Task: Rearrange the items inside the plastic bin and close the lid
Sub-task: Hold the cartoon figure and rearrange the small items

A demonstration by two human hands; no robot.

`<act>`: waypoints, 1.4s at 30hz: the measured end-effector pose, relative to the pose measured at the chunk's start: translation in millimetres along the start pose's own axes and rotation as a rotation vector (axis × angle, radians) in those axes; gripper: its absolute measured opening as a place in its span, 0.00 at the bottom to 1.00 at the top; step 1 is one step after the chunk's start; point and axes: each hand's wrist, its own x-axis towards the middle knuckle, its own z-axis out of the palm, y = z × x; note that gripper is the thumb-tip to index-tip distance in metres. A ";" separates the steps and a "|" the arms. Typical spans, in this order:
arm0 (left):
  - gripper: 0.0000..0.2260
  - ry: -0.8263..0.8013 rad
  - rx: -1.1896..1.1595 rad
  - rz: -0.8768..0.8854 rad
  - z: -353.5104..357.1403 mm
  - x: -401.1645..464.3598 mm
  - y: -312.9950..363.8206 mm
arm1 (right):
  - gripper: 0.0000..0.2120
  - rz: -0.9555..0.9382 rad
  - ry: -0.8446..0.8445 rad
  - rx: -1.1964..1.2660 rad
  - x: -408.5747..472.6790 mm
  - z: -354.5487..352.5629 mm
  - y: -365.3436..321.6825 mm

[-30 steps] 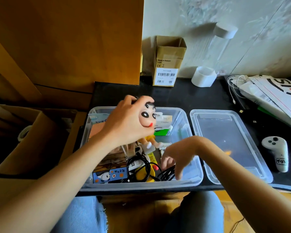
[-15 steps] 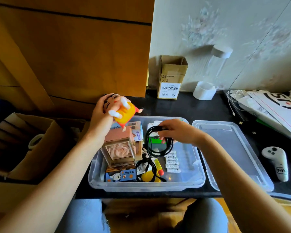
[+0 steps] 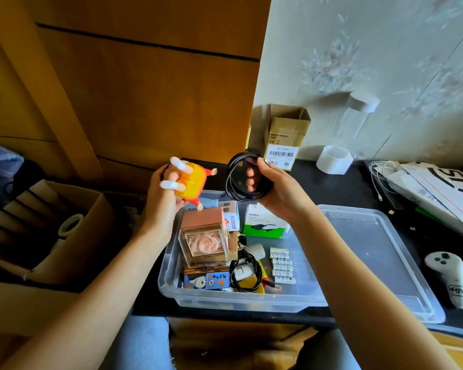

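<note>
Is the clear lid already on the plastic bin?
No, the clear plastic lid lies flat on the black desk, right of the open clear plastic bin.

Both hands are up over the open plastic bin (image 3: 171, 265) on the black desk (image 3: 332, 188), left hand (image 3: 163, 198) gripping a yellow toy figure (image 3: 191, 182), right hand (image 3: 275, 193) holding a coiled black cable (image 3: 234, 185), clear lid (image 3: 380, 252) lying just beside the bin

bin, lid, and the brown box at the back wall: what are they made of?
Bin: clear glossy plastic, contents show through the wall. Lid: likely the same, the dark tabletop shows through. Box: matte brown cardboard, folded flaps, printed barcode label.
</note>
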 end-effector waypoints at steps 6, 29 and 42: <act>0.06 0.068 -0.052 0.100 -10.6 -0.4 9.3 | 0.11 0.168 -0.005 0.088 6.5 -2.4 30.4; 0.27 -0.186 0.588 0.292 24.2 -17.2 -8.4 | 0.05 0.231 0.177 -0.675 -9.7 -29.5 46.5; 0.27 -0.089 0.239 0.222 25.6 -27.8 -29.3 | 0.11 0.819 -0.097 -1.777 -35.7 -80.5 82.7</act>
